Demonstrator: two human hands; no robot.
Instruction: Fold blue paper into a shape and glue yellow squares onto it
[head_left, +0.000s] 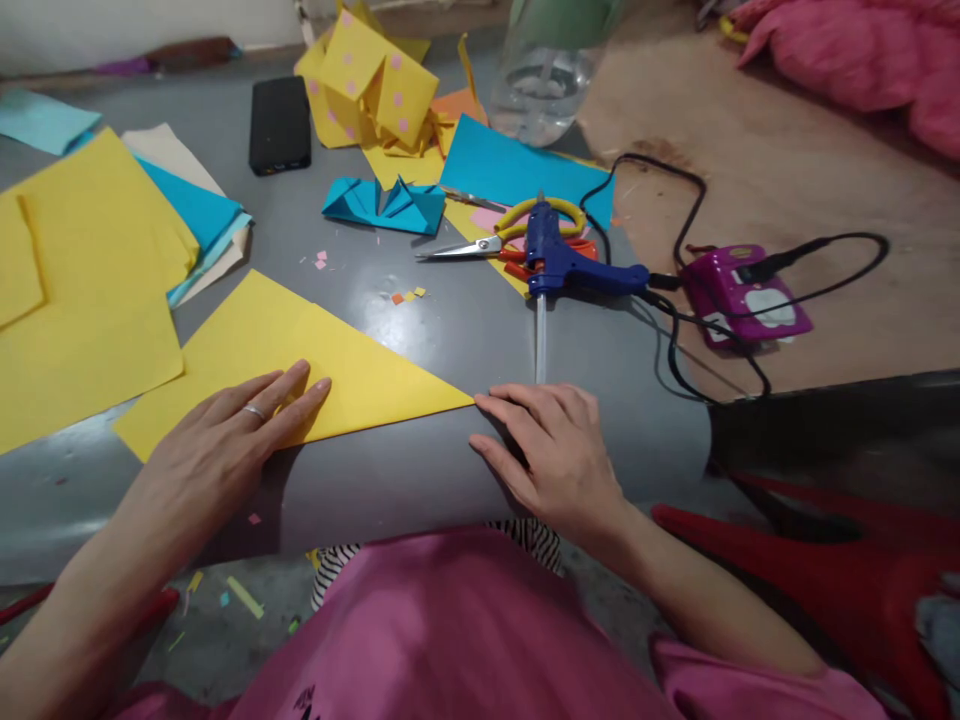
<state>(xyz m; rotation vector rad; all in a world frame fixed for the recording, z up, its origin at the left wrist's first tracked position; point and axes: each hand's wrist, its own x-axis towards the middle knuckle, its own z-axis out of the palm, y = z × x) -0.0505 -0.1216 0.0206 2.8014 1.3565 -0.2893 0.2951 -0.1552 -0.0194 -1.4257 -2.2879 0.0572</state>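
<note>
A yellow sheet of paper [360,375], folded into a triangle, lies flat near the front edge of the grey table, its long folded edge towards me. My left hand [232,425], with a ring on one finger, rests on its left part, fingers stretched out over the paper. At the triangle's right-hand corner, my right hand [551,445] touches the tip with its fingertips; the fingers are extended and the thumb stands apart. Just beyond that hand is a blue glue gun [551,250] with a clear glue stick [541,335] pointing towards me.
Yellow-handled scissors [484,246] lie beside the glue gun. Yellow sheets [82,330] pile up at left. Farther back are a folded blue paper piece [382,207], a black phone-like block [280,125], a dotted yellow paper construction [375,85] and a water container [544,90]. Black cables reach a purple power box [746,295].
</note>
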